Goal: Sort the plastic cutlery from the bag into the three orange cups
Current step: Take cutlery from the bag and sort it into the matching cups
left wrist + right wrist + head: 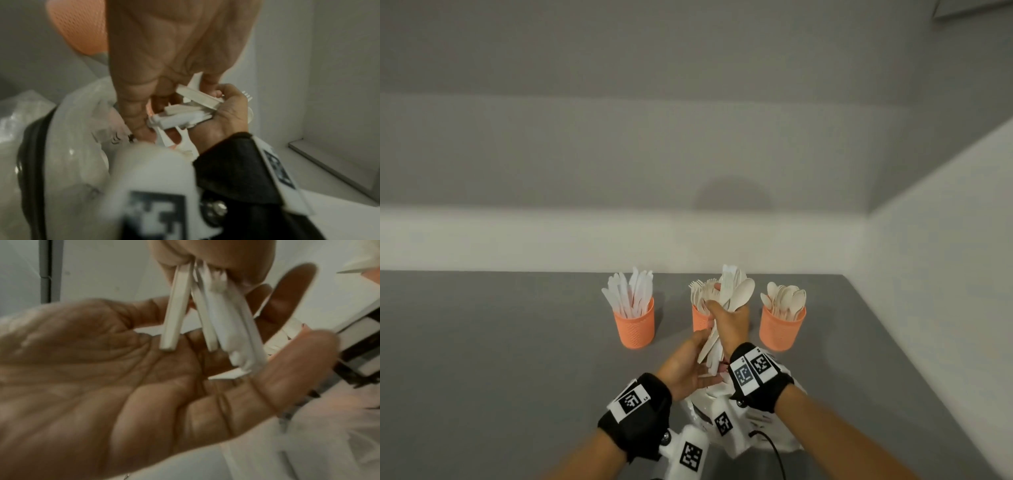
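Three orange cups stand in a row on the grey table: the left cup holds knives, the middle cup forks, the right cup spoons. My right hand grips a mixed bundle of white cutlery upright in front of the middle cup. Its handle ends hang down from the fist onto the flat palm of my left hand, which lies open under them. The white plastic bag lies below both wrists.
A white wall runs behind the cups, and a side wall closes off the table at the right. Bare grey tabletop stretches to the left of the cups. A black cable trails over the bag.
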Demonstrator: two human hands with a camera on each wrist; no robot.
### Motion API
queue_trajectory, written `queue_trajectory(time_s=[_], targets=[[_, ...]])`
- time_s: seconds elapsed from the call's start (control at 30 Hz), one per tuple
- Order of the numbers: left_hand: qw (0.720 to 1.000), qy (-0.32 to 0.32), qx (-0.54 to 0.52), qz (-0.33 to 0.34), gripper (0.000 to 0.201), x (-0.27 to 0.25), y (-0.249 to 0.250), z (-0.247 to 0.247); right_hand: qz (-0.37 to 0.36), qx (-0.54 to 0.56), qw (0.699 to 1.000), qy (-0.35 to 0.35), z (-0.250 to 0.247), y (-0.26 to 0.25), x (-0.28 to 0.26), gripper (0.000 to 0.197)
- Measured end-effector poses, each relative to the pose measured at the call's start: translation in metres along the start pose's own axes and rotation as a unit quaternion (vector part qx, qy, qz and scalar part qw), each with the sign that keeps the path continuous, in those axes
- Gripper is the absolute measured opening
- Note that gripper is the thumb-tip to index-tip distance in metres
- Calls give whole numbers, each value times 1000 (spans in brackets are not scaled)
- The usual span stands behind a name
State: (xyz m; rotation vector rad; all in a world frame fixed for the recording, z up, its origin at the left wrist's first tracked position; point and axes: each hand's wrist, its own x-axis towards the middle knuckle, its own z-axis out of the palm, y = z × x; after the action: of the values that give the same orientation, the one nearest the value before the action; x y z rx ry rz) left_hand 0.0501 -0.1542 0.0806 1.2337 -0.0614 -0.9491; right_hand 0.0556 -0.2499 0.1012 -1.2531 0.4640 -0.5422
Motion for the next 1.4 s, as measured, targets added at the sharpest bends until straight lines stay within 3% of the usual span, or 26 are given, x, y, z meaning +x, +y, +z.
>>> queue_trajectory(time_s=[0.13, 0.3, 0.43, 0.5, 0.63, 0.73, 0.87, 0.97, 1.17, 1.4], targets=[[996, -52, 72, 17, 38, -1, 7, -1, 34, -19, 997, -66, -3, -2, 5, 21], [972, 3, 204, 117, 34, 2, 11, 3, 141, -22, 976, -164, -9, -1, 10, 4], [954, 44, 256, 150, 28, 10, 8, 0, 177, -93, 956, -215, -7, 4, 2, 21], [941, 44, 305, 143, 27, 9, 10, -4, 172, -63, 959, -215, -5, 8, 4, 20], [915, 33, 393, 84, 28, 3, 27, -21, 93, -90, 978, -165, -6, 13, 10, 7], [924, 97, 352, 113, 29, 2, 39, -32, 101, -39, 984, -140, -6, 11, 18, 5], [933, 209, 212, 204, 22, 8, 51, -36, 163, -23, 965, -204, -8, 10, 17, 16], [930, 214, 160, 253, 8, 9, 59, -32, 180, -43, 950, -251, -6, 13, 10, 15], [920, 238, 137, 281, 17, 14, 62, -34, 196, -75, 931, -298, -4, 7, 0, 4], [924, 246, 95, 278, 21, 16, 62, -34, 206, -11, 940, -272, -6, 6, 0, 16]])
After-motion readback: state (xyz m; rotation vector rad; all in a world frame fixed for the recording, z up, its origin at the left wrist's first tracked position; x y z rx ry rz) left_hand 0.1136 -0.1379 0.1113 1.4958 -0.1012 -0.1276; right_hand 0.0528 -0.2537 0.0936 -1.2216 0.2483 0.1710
